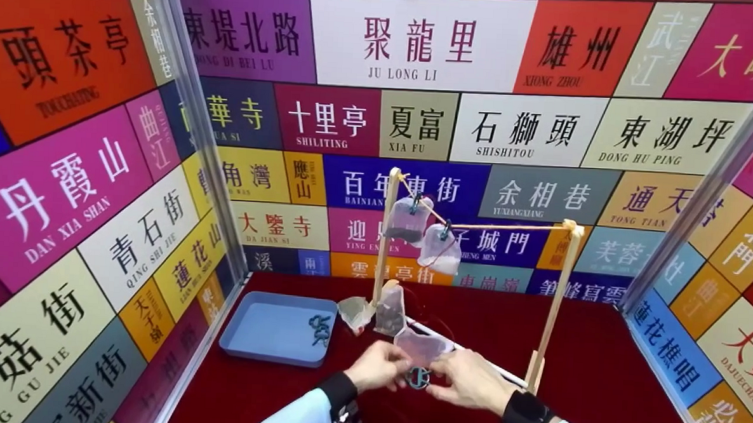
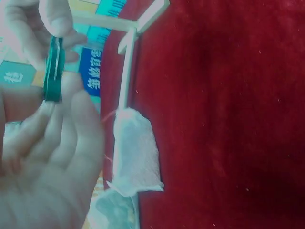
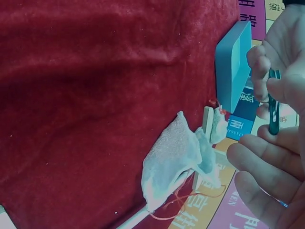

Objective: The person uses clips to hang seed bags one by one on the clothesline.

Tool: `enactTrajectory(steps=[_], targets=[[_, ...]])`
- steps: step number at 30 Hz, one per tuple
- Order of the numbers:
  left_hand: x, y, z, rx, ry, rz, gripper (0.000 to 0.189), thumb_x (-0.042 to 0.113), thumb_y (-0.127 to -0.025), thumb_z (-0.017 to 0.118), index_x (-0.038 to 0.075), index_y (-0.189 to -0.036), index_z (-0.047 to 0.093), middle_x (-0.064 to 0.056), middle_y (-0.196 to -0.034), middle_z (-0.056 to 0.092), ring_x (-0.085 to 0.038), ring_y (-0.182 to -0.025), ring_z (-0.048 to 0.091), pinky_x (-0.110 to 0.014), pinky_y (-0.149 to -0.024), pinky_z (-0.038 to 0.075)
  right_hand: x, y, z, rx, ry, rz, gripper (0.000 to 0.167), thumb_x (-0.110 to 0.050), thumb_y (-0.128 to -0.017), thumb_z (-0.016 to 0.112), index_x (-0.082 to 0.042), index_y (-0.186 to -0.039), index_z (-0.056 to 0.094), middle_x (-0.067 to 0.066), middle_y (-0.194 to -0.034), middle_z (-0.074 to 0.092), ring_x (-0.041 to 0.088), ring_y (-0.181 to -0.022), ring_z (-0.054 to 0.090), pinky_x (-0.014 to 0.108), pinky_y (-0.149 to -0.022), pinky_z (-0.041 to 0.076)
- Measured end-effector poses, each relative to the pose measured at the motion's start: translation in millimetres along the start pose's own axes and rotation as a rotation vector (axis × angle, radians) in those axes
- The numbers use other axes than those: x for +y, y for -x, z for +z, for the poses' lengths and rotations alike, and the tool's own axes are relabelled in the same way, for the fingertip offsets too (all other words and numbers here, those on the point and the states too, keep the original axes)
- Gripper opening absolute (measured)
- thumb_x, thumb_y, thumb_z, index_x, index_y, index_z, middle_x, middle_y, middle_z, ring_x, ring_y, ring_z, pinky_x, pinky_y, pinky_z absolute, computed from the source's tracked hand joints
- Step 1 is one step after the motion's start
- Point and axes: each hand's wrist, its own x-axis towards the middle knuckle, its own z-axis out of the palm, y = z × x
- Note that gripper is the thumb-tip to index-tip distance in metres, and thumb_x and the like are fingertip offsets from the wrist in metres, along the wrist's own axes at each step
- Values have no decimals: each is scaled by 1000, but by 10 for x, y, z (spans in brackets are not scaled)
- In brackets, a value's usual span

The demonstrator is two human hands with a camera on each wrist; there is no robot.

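Observation:
Both hands hold one small green carabiner (image 1: pixel 418 377) between them, close in front of a white drawstring pouch (image 1: pixel 423 346) on the red cloth. My left hand (image 2: pixel 52 157) pinches one end of the carabiner, seen edge-on in the left wrist view, between thumb and fingers. The other end is pinched by my right hand (image 3: pixel 267 162), its remaining fingers spread out below in the right wrist view. Beside that pouch lean a pouch with dark contents (image 1: pixel 390 314) and a smaller pale pouch (image 1: pixel 354 313).
A wooden stand with two posts (image 1: pixel 555 308) carries a sagging cord (image 1: pixel 509 227). Two filled pouches (image 1: pixel 408 220) hang from it by green clips. On the left, a blue tray (image 1: pixel 263 326) holds several green clips (image 1: pixel 319 330). Panels with printed signs (image 1: pixel 422 42) enclose the cloth.

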Motion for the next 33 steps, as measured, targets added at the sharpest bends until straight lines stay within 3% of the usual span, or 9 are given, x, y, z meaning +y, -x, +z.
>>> enactTrajectory(steps=[3,6,8,9,11,15,19,23,33], targets=[[-294,-163,-101,244,-219,111,15,12,-100,72,2,-99,83,-16,-88,83,-18,-70,77,-35,-66,66,38,45,12,42,26,-21,31,-33,-87,93,-20,-77,66,-10,-74,69,-5,-66,55,21,-58,45],[-508,-321,-209,502,-539,182,8,10,-91,75,4,-94,81,-14,-87,83,-31,-77,79,-45,-69,65,100,90,21,71,48,-57,35,-29,-86,94,-21,-73,63,-12,-70,66,-4,-64,51,23,-58,44],[-639,-410,-278,595,-731,188,13,10,-89,79,5,-100,79,-17,-94,80,-39,-86,78,-52,-75,65,134,119,33,83,57,-86,35,-27,-85,94,-22,-71,63,-12,-67,65,-4,-62,50,23,-57,44],[-550,-382,-297,593,-812,151,22,6,-86,80,3,-107,79,-21,-98,78,-45,-89,77,-56,-74,65,151,134,41,91,60,-99,35,-25,-84,95,-22,-71,63,-13,-66,65,-4,-62,51,23,-57,44],[-629,-431,-356,569,-988,130,34,10,-86,82,5,-119,76,-24,-112,75,-47,-100,74,-59,-77,65,181,162,52,110,67,-119,35,-22,-81,96,-22,-69,63,-12,-64,65,-3,-59,52,22,-55,44],[-667,-431,-429,416,-1187,23,50,23,-89,84,14,-137,74,-24,-143,67,-45,-130,65,-60,-93,64,222,209,63,149,93,-135,37,-19,-75,99,-22,-66,63,-12,-59,62,-1,-54,53,22,-52,41],[-679,-378,-436,298,-1179,-109,49,31,-92,85,15,-137,76,-24,-160,60,-46,-149,56,-65,-111,56,233,244,61,133,84,-140,32,-19,-75,100,-22,-67,70,-13,-59,64,-3,-53,54,20,-52,41],[-767,-391,-415,257,-1165,-175,50,37,-92,86,15,-136,76,-24,-162,58,-48,-151,53,-67,-115,52,241,273,57,94,43,-121,28,-15,-76,100,-22,-68,74,-14,-59,66,-7,-54,55,15,-51,41],[-839,-477,-360,322,-1156,-187,68,42,-95,84,2,-148,68,-16,-154,67,-39,-145,58,-62,-109,54,197,266,58,-11,62,-64,26,-22,-80,97,-24,-66,76,-13,-58,65,-7,-54,52,18,-51,42]])
